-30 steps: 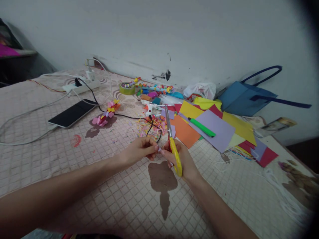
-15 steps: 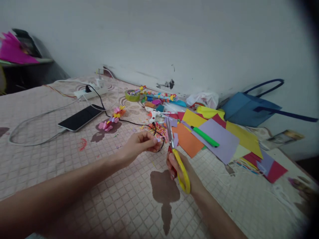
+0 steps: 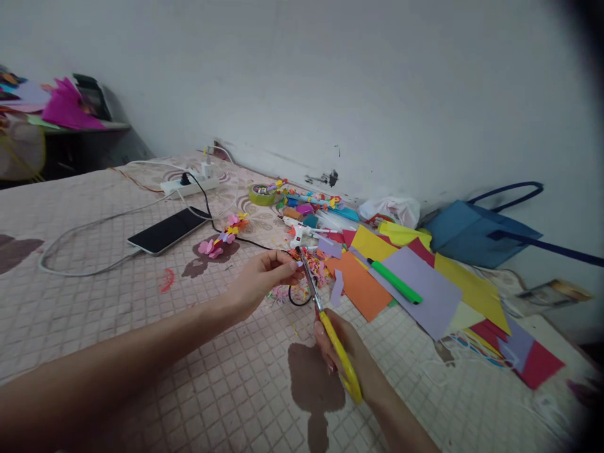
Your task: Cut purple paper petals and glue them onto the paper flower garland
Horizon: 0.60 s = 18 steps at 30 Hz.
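Between thumb and forefinger, my left hand (image 3: 271,277) pinches a small piece of lilac paper (image 3: 299,264). My right hand (image 3: 337,343) grips yellow-handled scissors (image 3: 340,352), with fingers in the loops. The blades point up and left, beside the pinched paper; whether they touch it I cannot tell. Behind them lies a heap of tiny paper scraps (image 3: 321,267). A white glue gun (image 3: 298,236) rests just beyond, its black cord looping near my left fingertips. Left of it is a cluster of pink, yellow and lilac paper flowers (image 3: 221,238).
Coloured paper sheets (image 3: 419,289) with a green marker (image 3: 395,281) spread to the right. A blue bag (image 3: 476,233) stands against the wall. At left lie a phone (image 3: 170,231) on a cable and a white power strip (image 3: 191,184). A tape roll (image 3: 262,195) sits at the back.
My view has turned slightly left and up. The scissors have swung left, their blades now closer to my left fingertips and looking more closed. My left hand keeps its pinch.
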Tool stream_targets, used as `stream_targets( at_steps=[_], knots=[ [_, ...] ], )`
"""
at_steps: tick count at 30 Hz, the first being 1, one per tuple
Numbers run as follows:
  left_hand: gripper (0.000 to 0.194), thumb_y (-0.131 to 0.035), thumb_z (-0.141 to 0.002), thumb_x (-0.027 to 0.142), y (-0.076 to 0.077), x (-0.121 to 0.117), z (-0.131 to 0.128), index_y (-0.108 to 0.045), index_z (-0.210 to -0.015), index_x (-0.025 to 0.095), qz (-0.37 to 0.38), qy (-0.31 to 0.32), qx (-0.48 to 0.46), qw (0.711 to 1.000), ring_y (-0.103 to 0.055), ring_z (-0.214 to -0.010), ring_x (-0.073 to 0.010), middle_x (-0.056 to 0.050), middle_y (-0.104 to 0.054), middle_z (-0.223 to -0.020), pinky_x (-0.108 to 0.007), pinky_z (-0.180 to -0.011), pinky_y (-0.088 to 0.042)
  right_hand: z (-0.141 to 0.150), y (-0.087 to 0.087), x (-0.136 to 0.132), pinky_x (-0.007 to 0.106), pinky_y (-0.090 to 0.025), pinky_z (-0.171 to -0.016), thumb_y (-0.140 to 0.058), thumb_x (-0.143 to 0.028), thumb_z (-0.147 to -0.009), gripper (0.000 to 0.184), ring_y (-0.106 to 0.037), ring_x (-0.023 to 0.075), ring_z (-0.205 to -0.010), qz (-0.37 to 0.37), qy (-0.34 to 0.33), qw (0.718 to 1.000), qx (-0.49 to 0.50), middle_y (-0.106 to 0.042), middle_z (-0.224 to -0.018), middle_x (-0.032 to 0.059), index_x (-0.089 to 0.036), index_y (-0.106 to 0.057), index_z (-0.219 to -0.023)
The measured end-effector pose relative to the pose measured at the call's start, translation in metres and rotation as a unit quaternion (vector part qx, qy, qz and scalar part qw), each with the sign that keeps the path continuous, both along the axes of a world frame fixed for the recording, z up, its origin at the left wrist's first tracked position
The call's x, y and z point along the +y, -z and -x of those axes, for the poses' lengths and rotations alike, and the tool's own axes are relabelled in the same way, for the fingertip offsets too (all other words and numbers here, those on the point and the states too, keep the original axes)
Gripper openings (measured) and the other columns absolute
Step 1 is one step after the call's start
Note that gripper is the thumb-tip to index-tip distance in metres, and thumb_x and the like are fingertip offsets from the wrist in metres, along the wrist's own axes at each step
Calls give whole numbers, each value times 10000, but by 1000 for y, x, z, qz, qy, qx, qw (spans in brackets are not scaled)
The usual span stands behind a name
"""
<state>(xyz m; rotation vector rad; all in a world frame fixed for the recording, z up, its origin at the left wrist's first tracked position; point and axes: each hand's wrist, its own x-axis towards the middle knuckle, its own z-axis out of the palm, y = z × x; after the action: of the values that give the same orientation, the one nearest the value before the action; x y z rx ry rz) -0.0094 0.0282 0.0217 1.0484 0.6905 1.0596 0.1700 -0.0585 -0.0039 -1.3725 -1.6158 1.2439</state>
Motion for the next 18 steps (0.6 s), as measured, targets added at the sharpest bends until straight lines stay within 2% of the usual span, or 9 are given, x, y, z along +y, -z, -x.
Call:
stream_targets(
  at_steps=[8,18],
  knots=[
    [162,-661,-754,265,2,-2,-2,-561,-754,137,5,-9,-20,1000,-621,-702,-96,-15,-667,-759,-242,-724,-488,3,-3,0,203,-292,-377,-468,-456,-833,271,-328,78,-386,-17,23,999,-42,-370,-499,-80,-211,-422,-726],
    [163,-695,-713,240,0,-4,-4,-572,-724,133,23,-27,-45,998,-615,-672,-91,-10,-665,-729,-225,-695,-485,2,1,0,200,-290,-401,-509,-359,-823,223,-331,73,-395,-7,34,998,-58,-364,-486,-89,-214,-397,-695]
  ],
)
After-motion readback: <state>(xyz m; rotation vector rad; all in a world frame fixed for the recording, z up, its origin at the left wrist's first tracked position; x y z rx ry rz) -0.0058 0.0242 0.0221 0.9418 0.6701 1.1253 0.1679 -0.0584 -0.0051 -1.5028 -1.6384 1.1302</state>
